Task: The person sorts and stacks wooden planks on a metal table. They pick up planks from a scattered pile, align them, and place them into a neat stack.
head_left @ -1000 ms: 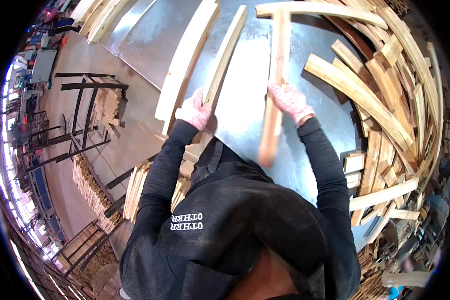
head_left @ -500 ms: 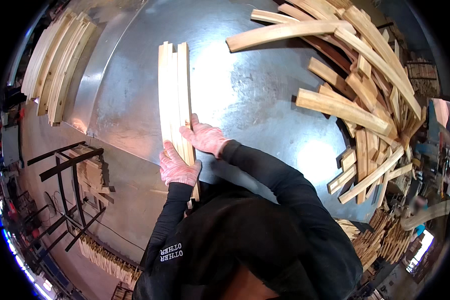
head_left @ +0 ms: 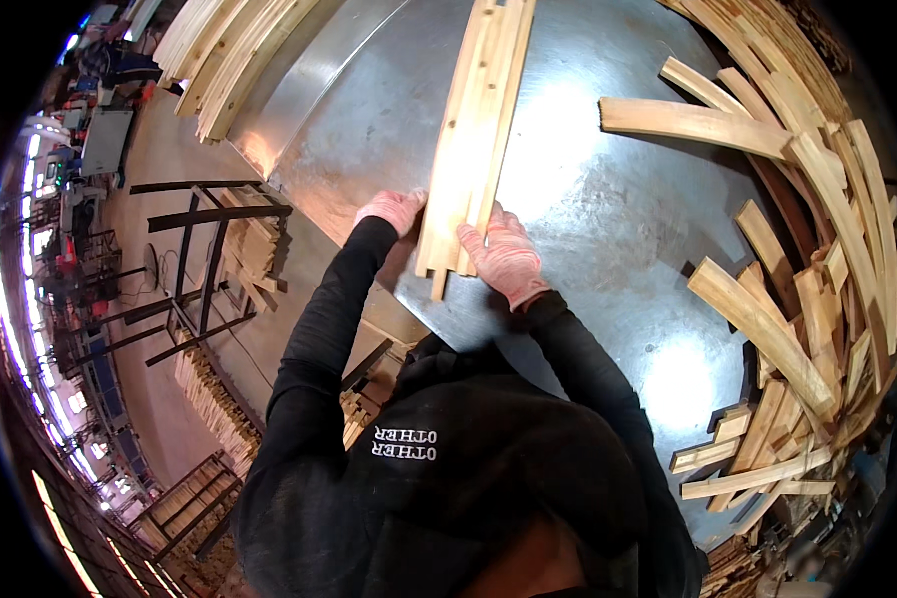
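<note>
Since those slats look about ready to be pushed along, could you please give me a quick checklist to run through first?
1. Left hand on the near end of the slat bundle: ok.
2. Right hand against the other side: ok.
3. Slat ends flush: not ok, one sticks out toward the person.
4. Metal table bare beside the bundle: ok.
5. Loose slat pile apart from the bundle: ok.
6. Firmness of grip: cannot tell.
</note>
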Motion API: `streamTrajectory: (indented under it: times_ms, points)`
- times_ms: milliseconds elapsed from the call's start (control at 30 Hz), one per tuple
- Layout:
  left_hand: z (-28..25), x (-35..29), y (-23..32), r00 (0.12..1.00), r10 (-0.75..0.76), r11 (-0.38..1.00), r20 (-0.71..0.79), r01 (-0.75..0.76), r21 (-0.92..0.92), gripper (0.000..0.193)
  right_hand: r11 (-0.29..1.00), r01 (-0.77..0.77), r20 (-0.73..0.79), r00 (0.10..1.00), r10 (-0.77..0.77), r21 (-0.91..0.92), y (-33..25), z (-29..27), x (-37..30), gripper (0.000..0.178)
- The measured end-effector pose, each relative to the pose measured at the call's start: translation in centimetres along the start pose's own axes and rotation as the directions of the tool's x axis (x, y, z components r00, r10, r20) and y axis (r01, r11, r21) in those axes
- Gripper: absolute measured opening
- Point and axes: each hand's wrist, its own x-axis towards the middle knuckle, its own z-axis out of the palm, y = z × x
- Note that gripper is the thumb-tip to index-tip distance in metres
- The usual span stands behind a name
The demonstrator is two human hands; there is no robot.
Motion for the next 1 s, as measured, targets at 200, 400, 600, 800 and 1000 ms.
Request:
streamTrajectory:
  times_ms: [200,400,600,800,1000]
  points:
    - [6.3,-4.1,4.3,0.843,0.137,0.987,-0.52,-0.073,0.141,0.116,0.977,0.104,0.157,0.985,-0.076,-0.183,-0.5,-0.4,0.2,0.085]
    - [1.4,-1.6,2.9,0.828,0.09,0.995,-0.553,-0.051,0.086,0.109,0.968,0.244,-0.001,0.97,-0.245,-0.052,3.4,-1.0,-2.2,0.059]
    - [-12.1,5.5,-4.1,0.814,0.247,0.965,-0.526,-0.156,0.212,0.074,0.976,-0.117,-0.477,0.857,0.194,0.186,5.7,-5.1,-1.3,0.059]
    - [-23.1,17.2,-15.3,0.719,0.204,0.943,-0.664,0.039,0.331,0.091,0.778,0.027,-0.747,0.302,0.592,0.627,8.1,-19.1,8.8,0.072]
    - [-27.5,19.0,-17.0,0.563,0.243,0.826,-0.79,0.307,0.473,0.059,0.616,0.443,-0.759,0.357,0.545,0.651,4.8,-20.8,13.0,0.049]
